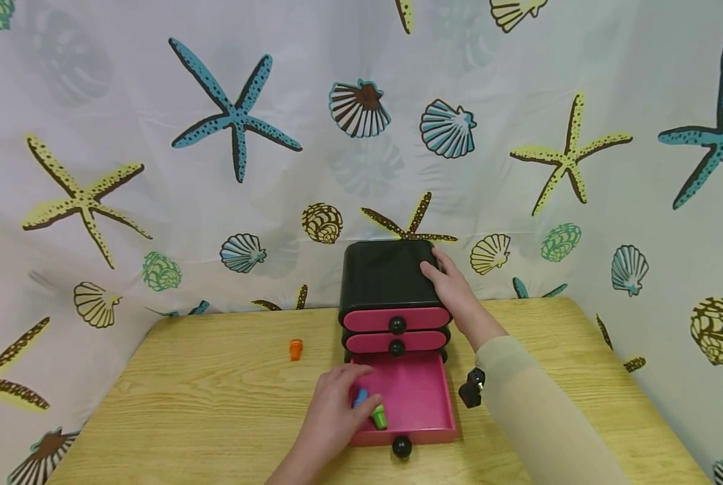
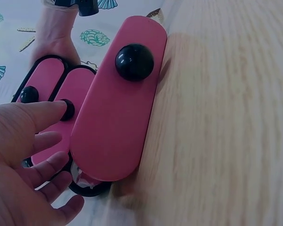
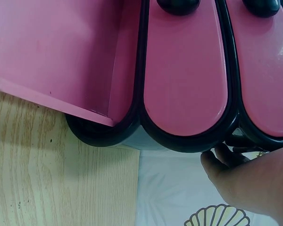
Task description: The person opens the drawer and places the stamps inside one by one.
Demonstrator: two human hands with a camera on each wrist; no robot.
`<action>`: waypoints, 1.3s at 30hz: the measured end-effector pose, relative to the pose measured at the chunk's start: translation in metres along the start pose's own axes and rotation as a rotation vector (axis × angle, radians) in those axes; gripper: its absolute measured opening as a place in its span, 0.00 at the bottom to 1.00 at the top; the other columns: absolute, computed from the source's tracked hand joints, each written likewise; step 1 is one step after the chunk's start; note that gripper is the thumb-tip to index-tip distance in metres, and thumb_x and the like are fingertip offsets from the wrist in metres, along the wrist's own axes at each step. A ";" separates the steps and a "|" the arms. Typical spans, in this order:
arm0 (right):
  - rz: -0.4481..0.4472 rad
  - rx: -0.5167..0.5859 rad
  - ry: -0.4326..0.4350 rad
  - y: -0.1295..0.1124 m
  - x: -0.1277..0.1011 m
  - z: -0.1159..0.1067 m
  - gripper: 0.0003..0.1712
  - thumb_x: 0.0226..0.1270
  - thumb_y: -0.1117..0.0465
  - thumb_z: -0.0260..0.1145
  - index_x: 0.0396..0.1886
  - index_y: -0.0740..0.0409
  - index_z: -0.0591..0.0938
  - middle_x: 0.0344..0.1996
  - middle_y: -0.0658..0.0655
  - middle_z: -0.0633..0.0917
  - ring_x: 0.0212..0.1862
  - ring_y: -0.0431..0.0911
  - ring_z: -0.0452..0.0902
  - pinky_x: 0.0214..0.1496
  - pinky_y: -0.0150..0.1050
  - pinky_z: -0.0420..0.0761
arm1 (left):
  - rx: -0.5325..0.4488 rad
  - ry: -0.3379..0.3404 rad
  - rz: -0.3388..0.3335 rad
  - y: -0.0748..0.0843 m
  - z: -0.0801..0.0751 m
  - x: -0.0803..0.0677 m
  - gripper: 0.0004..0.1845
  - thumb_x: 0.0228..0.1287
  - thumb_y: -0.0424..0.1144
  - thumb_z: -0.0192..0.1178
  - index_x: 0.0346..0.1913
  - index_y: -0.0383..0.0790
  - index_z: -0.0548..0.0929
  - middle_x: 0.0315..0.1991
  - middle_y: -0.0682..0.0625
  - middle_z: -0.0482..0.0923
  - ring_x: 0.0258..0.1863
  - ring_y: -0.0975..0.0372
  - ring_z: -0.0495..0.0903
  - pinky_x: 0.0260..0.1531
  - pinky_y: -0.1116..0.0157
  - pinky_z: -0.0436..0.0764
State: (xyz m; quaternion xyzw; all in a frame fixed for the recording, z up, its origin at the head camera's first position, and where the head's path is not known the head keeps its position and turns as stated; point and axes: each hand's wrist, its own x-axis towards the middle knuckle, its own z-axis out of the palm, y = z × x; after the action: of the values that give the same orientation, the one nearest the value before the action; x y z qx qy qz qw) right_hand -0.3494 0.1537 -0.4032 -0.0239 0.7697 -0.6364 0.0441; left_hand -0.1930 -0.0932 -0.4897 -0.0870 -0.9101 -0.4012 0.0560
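A small black cabinet (image 1: 392, 269) with pink drawer fronts stands on the table, its bottom drawer (image 1: 419, 397) pulled out. My left hand (image 1: 337, 404) hovers over that drawer's left side, fingers loosely bent and spread apart from the thumb. Below them lie a small blue plug-shaped piece (image 1: 360, 397), partly hidden by the hand, and a similar green piece (image 1: 379, 417). The left wrist view shows the left fingers (image 2: 52, 165) beside the drawer front, gripping nothing visible. My right hand (image 1: 458, 296) rests against the cabinet's upper right side, thumb on top; the right wrist view shows its fingertips touching the side.
An orange plug-shaped piece (image 1: 296, 349) stands on the wooden table (image 1: 216, 391), left of the cabinet. Round black knobs (image 1: 401, 446) stick out from the drawer fronts. A curtain (image 1: 361, 175) with starfish and shells hangs close behind the cabinet and along both sides.
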 end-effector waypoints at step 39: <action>-0.005 0.006 -0.007 -0.002 -0.002 0.001 0.42 0.91 0.43 0.54 0.93 0.43 0.50 0.91 0.56 0.48 0.90 0.55 0.42 0.88 0.58 0.51 | 0.029 0.194 -0.015 -0.037 -0.037 0.014 0.26 0.73 0.40 0.76 0.70 0.38 0.85 0.66 0.38 0.82 0.68 0.41 0.76 0.69 0.39 0.76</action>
State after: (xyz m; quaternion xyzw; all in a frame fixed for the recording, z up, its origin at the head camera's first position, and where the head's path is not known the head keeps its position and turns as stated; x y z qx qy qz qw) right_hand -0.3471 0.1532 -0.4017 -0.0281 0.7674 -0.6389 0.0453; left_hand -0.2129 -0.1435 -0.4894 -0.0400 -0.9068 -0.3950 0.1419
